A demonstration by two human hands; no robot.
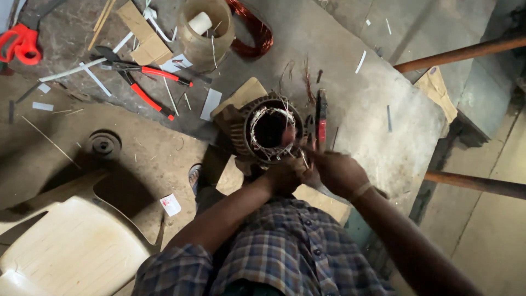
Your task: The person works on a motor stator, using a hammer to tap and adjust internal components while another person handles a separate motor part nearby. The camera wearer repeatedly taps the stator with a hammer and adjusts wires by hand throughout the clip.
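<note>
- A motor stator (pixel 267 130) – round, ribbed metal housing with pale wire ends bristling from its bore – was set on the concrete floor (pixel 356 104), just beside red-handled pliers (pixel 320 118).
- The left hand (pixel 285 175) and right hand (pixel 338 172) were held together at its near rim; fingers were bunched on thin wire ends, though the exact grip could not be told.
- The housing was judged heavy and stiff – best gripped by the outer ribs; the wires looked thin and easily kinked.
</note>
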